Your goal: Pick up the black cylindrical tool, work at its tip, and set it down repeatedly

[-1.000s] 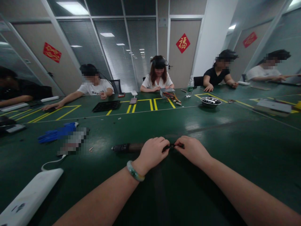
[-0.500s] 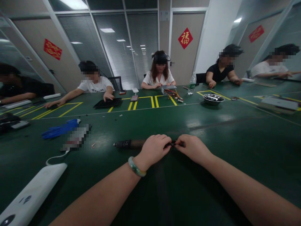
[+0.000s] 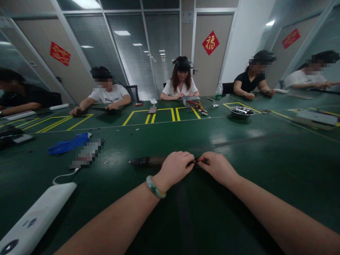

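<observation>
A dark, pen-shaped electric screwdriver [image 3: 152,162] lies across the green table, its narrow metal tip pointing left. My left hand [image 3: 177,164], a jade bangle on its wrist, is wrapped over the screwdriver's right end. Close beside it, my right hand [image 3: 214,163] is closed, thumb and fingers pinched at the same end. What lies between those fingertips is small and dark and mostly hidden, so I cannot make out what it is.
At the left lie a blue glove [image 3: 69,143], a blurred-out phone [image 3: 87,154] and a white power bank [image 3: 39,216] cabled to it. Across the table are a metal bowl [image 3: 241,112], a water bottle [image 3: 217,95], a power supply unit with wires [image 3: 191,101] and several seated people.
My hands hold nearly the same place on the screwdriver. Across the table at left, a person has lifted and drawn back a black flat thing.
</observation>
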A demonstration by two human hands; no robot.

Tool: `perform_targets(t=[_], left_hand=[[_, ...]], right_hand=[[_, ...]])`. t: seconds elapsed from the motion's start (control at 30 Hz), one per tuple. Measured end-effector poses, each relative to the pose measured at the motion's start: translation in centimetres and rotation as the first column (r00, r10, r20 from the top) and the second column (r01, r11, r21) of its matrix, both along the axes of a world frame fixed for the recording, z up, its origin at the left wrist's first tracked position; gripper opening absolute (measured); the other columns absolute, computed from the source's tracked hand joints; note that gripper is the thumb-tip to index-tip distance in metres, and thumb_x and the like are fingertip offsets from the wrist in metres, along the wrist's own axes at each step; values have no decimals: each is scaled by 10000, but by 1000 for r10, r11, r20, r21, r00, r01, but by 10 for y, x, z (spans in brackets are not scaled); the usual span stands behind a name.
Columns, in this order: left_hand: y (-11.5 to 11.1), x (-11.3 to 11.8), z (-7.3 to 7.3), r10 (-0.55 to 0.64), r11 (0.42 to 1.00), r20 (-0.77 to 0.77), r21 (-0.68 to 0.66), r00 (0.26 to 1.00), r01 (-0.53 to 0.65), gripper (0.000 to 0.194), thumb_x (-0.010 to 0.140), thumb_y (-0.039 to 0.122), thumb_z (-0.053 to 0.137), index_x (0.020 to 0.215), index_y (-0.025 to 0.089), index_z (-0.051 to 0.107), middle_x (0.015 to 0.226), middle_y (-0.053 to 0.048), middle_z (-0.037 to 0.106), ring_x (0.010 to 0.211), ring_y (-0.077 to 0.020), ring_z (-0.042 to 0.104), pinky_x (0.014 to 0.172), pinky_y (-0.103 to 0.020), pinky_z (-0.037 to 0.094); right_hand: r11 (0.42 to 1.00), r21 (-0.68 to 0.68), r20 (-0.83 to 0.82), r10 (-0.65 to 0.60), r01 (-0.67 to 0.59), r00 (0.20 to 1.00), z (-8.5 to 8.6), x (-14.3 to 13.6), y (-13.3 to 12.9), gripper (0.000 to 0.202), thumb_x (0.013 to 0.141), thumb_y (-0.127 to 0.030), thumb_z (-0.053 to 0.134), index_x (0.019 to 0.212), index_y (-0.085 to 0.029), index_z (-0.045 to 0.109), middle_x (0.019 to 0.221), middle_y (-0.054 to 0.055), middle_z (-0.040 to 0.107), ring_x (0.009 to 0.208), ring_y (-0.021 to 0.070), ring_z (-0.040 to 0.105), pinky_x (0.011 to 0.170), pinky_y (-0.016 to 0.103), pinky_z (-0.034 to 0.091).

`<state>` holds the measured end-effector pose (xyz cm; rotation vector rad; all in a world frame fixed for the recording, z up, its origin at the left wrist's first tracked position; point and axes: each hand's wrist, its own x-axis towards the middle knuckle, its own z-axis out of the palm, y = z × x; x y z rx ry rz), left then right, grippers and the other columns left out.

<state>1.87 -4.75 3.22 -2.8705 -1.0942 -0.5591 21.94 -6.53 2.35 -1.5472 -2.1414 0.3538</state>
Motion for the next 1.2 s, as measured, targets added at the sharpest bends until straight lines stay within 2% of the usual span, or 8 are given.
perform_targets(t=[0.23,0.37,0.53,0.7,0.83,1.0,1.1,1.2], left_hand=[[0,0,-1,14,1000,4,12,1000,-14,80,901,266,554,947,208,584,924,-11,634,848,-182,594,765,-329,447],[-1,0,-1,35,999,6,-1,999,-35,113,894,276,569,981,204,571,946,-14,636,861,-183,607,778,-331,464],[-3,0,0,59,998,29,-25,998,-58,152,889,287,580,1015,211,541,954,-11,639,890,-190,616,785,-333,472],[-4,-1,1,87,996,17,-29,996,-86,201,882,302,596,1045,219,513,955,-9,640,874,-195,625,775,-345,477],[-5,-3,2,67,998,20,-22,998,-67,219,878,298,605,1054,212,508,973,-18,638,895,-198,624,802,-355,482],[-7,-8,6,4,1000,89,18,996,-6,393,869,363,626,1199,205,481,1202,-58,604,1156,-212,544,1005,-386,417],[-9,-13,10,-23,998,104,54,994,17,483,897,393,581,1316,212,421,1338,-68,536,1301,-208,435,1117,-412,308],[-10,-19,15,-35,997,101,70,994,28,485,922,379,539,1361,231,399,1395,-49,495,1364,-199,356,1153,-427,249]], right_hand=[[992,113,91,54,-64,994,-3,-1,2,132,897,-216,558,952,-206,677,939,13,652,870,146,601,789,264,444],[977,172,231,86,-128,969,-5,-3,3,201,933,-202,505,1055,-208,664,969,35,629,857,156,594,803,283,452],[962,202,402,90,-184,911,-3,-6,2,213,946,-186,467,1000,-198,673,911,47,596,806,165,575,796,297,453],[951,220,426,106,-216,899,1,-8,2,206,933,-171,471,1025,-197,654,1100,75,601,968,195,566,815,286,450],[967,147,491,111,-208,864,-5,-7,6,183,935,-146,437,1004,-179,604,943,58,644,825,178,607,730,275,449],[963,167,571,82,-213,817,-10,-13,10,223,898,-72,386,1003,-163,560,916,82,619,718,186,598,617,286,407],[972,158,523,65,-172,850,-6,-15,19,266,883,-64,387,1057,-179,551,989,99,619,788,188,611,649,292,389],[988,130,468,12,-82,884,2,9,35,268,895,-93,365,1044,-201,559,1011,107,623,815,173,619,650,302,361]])
